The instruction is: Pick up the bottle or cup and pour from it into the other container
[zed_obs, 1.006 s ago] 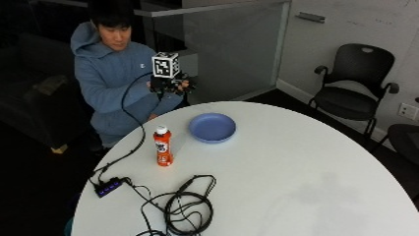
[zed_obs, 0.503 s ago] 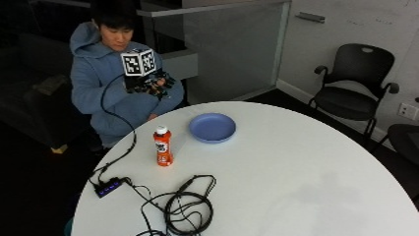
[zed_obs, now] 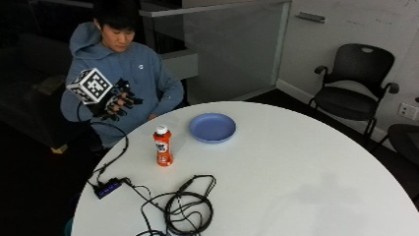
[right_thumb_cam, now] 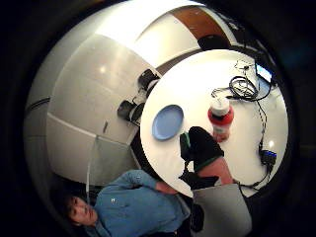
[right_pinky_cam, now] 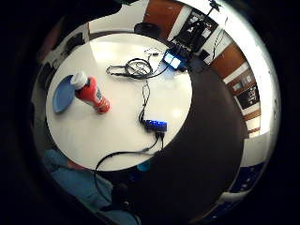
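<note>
Across the round white table (zed_obs: 275, 167) in the outside view, the black-gloved right hand (zed_obs: 114, 104) is held raised off the near rim, fingers relaxed and gripping nothing. An orange plastic bottle with a white cap (zed_obs: 162, 146) stands upright just beside a shallow blue bowl (zed_obs: 212, 127). Tipping is judged likely if the tall bottle is struck sideways.

From the little-finger palm view, coiled black cables (right_pinky_cam: 136, 68) are seen lying well apart from the bottle (right_pinky_cam: 91, 93).

From the thumb palm view, open tabletop is seen around bottle (right_thumb_cam: 220, 118) and bowl (right_thumb_cam: 167, 122); both sit near the rim.

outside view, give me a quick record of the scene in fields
bottle: orange bottle with white cap, upright on the round white table, untouched
dish: blue bowl beside the bottle, apart from it
right hand: gloved right hand raised off the table's edge, holding nothing, fingers loosely spread
other: coiled black cable near the table's front edge
</note>
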Action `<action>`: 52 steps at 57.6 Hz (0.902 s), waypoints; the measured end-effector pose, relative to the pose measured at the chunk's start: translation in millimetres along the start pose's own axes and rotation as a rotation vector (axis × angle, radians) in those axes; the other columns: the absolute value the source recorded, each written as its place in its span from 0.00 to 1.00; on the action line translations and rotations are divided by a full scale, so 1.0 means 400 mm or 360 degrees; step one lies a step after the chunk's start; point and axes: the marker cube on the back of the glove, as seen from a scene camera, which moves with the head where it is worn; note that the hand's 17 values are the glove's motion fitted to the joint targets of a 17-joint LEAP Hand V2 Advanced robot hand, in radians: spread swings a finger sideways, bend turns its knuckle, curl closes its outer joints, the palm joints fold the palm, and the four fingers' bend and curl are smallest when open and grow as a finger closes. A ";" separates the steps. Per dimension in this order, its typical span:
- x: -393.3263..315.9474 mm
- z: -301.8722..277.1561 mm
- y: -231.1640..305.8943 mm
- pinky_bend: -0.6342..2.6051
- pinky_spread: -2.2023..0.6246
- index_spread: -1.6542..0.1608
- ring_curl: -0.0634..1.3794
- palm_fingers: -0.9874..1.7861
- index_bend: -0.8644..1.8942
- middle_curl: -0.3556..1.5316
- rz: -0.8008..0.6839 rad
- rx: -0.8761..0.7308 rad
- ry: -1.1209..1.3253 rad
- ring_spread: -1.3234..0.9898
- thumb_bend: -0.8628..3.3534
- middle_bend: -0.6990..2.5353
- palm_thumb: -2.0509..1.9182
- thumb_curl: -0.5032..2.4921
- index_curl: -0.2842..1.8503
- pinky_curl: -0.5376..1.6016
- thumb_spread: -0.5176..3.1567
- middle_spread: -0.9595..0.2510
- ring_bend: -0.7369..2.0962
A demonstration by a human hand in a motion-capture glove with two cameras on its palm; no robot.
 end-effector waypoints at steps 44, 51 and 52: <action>0.173 0.382 -0.029 0.45 0.88 0.70 0.25 0.34 0.35 0.35 0.0148 -0.0045 -0.1630 0.66 0.20 0.27 0.67 0.29 0.21 0.39 0.38 0.87 0.47; 0.121 0.447 -0.056 0.46 0.88 0.70 0.25 0.33 0.34 0.35 0.0118 -0.0109 -0.1731 0.67 0.20 0.27 0.68 0.29 0.20 0.40 0.38 0.88 0.47; 0.114 0.454 -0.065 0.46 0.88 0.70 0.25 0.33 0.34 0.35 0.0114 -0.0107 -0.1752 0.67 0.20 0.27 0.68 0.29 0.20 0.39 0.37 0.88 0.47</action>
